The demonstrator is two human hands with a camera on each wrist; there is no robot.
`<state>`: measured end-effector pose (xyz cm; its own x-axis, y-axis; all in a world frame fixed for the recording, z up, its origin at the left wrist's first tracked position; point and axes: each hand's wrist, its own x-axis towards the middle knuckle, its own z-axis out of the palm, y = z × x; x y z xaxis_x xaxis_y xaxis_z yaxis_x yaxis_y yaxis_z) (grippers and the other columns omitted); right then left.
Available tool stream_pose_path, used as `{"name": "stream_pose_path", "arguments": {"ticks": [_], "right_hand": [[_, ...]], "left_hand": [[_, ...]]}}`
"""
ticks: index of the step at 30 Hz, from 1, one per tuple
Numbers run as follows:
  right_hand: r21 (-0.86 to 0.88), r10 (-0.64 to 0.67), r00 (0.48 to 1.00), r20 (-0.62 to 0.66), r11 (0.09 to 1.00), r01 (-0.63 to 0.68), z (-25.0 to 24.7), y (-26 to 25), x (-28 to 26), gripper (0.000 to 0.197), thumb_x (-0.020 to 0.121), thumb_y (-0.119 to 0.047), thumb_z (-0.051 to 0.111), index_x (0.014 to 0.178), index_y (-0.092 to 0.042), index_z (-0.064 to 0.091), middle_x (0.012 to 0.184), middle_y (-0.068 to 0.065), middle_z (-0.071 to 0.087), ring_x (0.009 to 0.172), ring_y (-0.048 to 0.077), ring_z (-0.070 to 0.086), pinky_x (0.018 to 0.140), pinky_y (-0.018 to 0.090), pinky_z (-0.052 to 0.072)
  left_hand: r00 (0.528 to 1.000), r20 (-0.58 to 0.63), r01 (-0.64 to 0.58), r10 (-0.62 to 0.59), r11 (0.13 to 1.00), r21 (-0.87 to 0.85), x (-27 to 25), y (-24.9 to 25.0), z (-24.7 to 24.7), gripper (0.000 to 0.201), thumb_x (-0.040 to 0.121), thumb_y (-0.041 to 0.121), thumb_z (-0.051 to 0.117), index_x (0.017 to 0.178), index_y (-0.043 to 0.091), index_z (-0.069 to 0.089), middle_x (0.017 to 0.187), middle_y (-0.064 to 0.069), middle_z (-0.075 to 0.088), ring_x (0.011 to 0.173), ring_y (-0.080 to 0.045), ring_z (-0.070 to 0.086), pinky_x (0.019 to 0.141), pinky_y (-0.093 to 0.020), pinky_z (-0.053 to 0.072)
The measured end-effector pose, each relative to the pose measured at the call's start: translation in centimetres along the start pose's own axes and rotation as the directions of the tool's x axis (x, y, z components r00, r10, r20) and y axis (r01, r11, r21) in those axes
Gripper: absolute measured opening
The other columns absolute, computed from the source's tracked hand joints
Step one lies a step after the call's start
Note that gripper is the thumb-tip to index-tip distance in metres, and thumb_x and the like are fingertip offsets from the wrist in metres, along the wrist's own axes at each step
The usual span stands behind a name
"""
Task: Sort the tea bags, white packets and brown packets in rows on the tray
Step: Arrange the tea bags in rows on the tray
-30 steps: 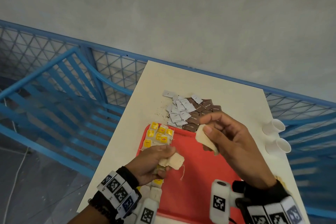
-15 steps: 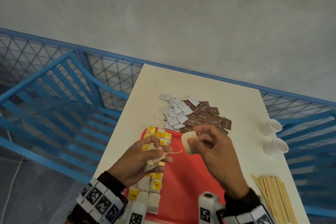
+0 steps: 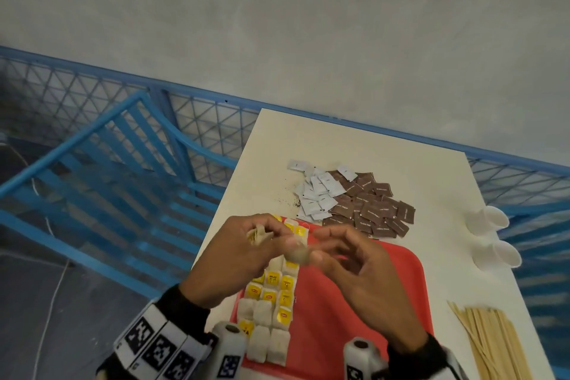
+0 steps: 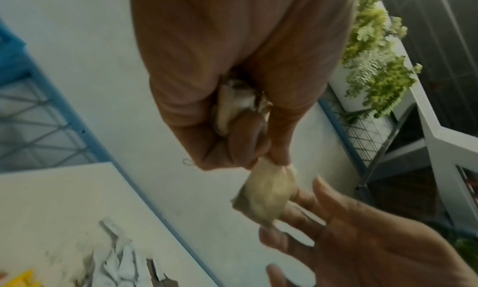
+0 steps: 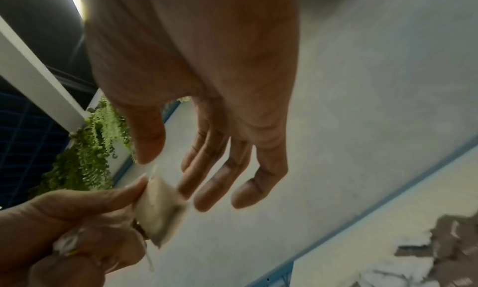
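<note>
Above the red tray (image 3: pixel 364 293), the left hand (image 3: pixel 243 259) pinches one tea bag (image 3: pixel 297 253) at thumb and forefinger with more bunched in its curled fingers, while the right hand (image 3: pixel 361 274) hovers beside it, fingers spread and slack, holding nothing. The tea-bag row (image 3: pixel 271 311) at the tray's left side is partly laid; the next move appears to call for setting this bag flat at the row's end. White packets (image 3: pixel 317 194) and brown packets (image 3: pixel 373 210) lie heaped on the table (image 3: pixel 339 145), unsorted.

white table (image 3: pixel 385 157) has a red tray (image 3: pixel 385 302), packets (image 3: pixel 351 194) pile, two cups (image 3: pixel 490 234), wooden sticks (image 3: pixel 493 342) on it
</note>
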<state>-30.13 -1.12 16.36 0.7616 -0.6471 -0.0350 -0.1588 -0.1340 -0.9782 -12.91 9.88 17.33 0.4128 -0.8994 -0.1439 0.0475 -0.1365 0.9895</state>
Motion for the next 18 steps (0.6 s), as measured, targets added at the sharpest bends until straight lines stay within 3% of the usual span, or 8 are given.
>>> {"name": "stream_pose_path", "arguments": {"ticks": [2, 3, 6, 10, 13, 16, 18], "right_hand": [[-0.160, -0.084, 0.996, -0.031, 0.984, 0.078, 0.4, -0.4, 0.5, 0.034, 0.080, -0.033, 0.078, 0.112, -0.028, 0.067, 0.103, -0.011, 0.071, 0.092, 0.012, 0.067, 0.079, 0.027, 0.051], [-0.254, -0.149, 0.987, -0.061, 0.959, 0.129, 0.8, -0.6, 0.6, 0.037, 0.078, -0.038, 0.080, 0.112, -0.031, 0.067, 0.101, -0.013, 0.069, 0.088, 0.012, 0.064, 0.075, 0.019, 0.048], [-0.461, -0.324, 0.929, -0.177, 0.862, 0.212, 2.5, -0.7, 0.6, 0.037, 0.075, -0.041, 0.081, 0.104, -0.026, 0.065, 0.088, -0.015, 0.060, 0.077, 0.007, 0.056, 0.068, 0.007, 0.037], [-0.541, -0.332, 0.936, -0.118, 0.812, 0.220, 4.4, -0.1, 0.0, 0.026, 0.082, -0.039, 0.073, 0.104, -0.030, 0.063, 0.097, -0.019, 0.060, 0.087, 0.000, 0.056, 0.075, 0.004, 0.036], [-0.533, -0.320, 0.937, -0.141, 0.822, 0.201, 4.9, 0.4, 0.1, 0.035, 0.084, -0.044, 0.070, 0.115, -0.030, 0.062, 0.107, -0.019, 0.062, 0.094, 0.002, 0.057, 0.079, 0.004, 0.038], [-0.537, -0.369, 0.912, -0.176, 0.813, 0.225, 5.1, 0.6, 0.3, 0.037, 0.083, -0.052, 0.068, 0.113, -0.030, 0.063, 0.103, -0.020, 0.062, 0.089, 0.002, 0.058, 0.077, 0.005, 0.039], [-0.565, -0.393, 0.901, -0.182, 0.792, 0.231, 5.1, 1.0, 0.5, 0.035, 0.084, -0.051, 0.067, 0.112, -0.028, 0.065, 0.100, -0.018, 0.063, 0.087, 0.002, 0.058, 0.076, 0.010, 0.042]], "left_hand": [[0.999, 0.020, -0.035, 0.033, 0.993, 0.111, -0.1, 0.6, -0.1, 0.015, 0.083, 0.023, 0.077, 0.078, 0.009, 0.073, 0.052, 0.016, 0.055, 0.044, 0.001, 0.044, 0.047, -0.010, 0.035], [0.999, 0.001, -0.048, 0.049, 0.989, 0.143, -0.1, 0.7, -0.1, 0.015, 0.084, 0.023, 0.077, 0.077, 0.010, 0.074, 0.052, 0.017, 0.056, 0.045, 0.003, 0.046, 0.048, -0.010, 0.037], [0.983, -0.170, -0.050, 0.070, 0.992, 0.118, 0.2, 0.3, 0.0, 0.014, 0.089, 0.019, 0.072, 0.077, 0.011, 0.073, 0.051, 0.015, 0.058, 0.045, 0.002, 0.047, 0.047, -0.013, 0.037], [0.969, -0.248, -0.022, 0.013, 0.999, -0.033, -0.1, -0.2, 0.5, 0.018, 0.090, 0.020, 0.070, 0.078, 0.007, 0.070, 0.049, 0.008, 0.053, 0.042, -0.012, 0.038, 0.041, -0.021, 0.033], [0.966, -0.256, 0.014, -0.035, 0.996, -0.084, -0.3, -0.5, 0.7, 0.018, 0.089, 0.023, 0.071, 0.075, 0.012, 0.070, 0.048, 0.002, 0.049, 0.043, -0.015, 0.035, 0.041, -0.022, 0.030], [0.966, -0.252, 0.038, -0.055, 0.997, -0.071, -0.5, -0.5, 0.8, 0.017, 0.089, 0.025, 0.070, 0.074, 0.018, 0.072, 0.047, 0.002, 0.050, 0.044, -0.015, 0.036, 0.042, -0.025, 0.031], [0.973, -0.225, 0.036, -0.044, 0.998, -0.043, -0.7, -0.2, 0.9, 0.019, 0.087, 0.037, 0.069, 0.075, 0.023, 0.073, 0.047, 0.002, 0.050, 0.044, -0.017, 0.037, 0.042, -0.026, 0.032]]}}
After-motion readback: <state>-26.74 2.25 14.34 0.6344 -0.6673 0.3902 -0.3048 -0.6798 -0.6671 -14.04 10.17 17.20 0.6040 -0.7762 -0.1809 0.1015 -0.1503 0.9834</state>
